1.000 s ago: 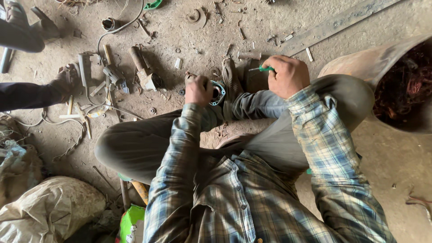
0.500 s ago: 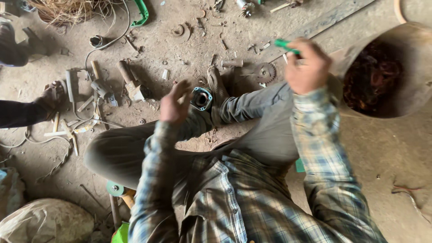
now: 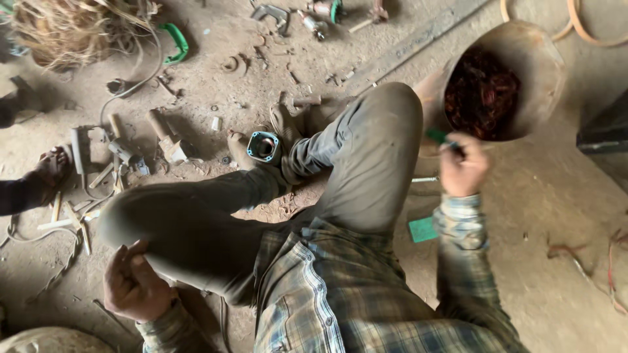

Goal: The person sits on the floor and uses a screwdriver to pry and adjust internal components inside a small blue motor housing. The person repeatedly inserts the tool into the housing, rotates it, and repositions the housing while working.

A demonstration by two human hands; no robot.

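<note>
I sit on a dirt floor with knees bent. My right hand (image 3: 463,168) is out to the right beside my right knee, gripping a green-handled tool (image 3: 437,136), close to a round metal bowl (image 3: 546,65) full of reddish copper wire. My left hand (image 3: 134,284) hangs low at the left by my left thigh, fingers curled, nothing visible in it. A small teal-rimmed metal housing (image 3: 263,146) stands held between my shoes, untouched by either hand.
Scattered metal parts and tools (image 3: 163,134) lie on the floor ahead. Another person's hand (image 3: 49,171) rests at the left edge. A straw-like bundle (image 3: 72,29) is top left, a green square piece (image 3: 422,229) under my right arm, loose wires (image 3: 582,261) at right.
My right hand swung with the green tool from the housing out to the right toward the bowl. My left hand left the housing and dropped down to my left side.
</note>
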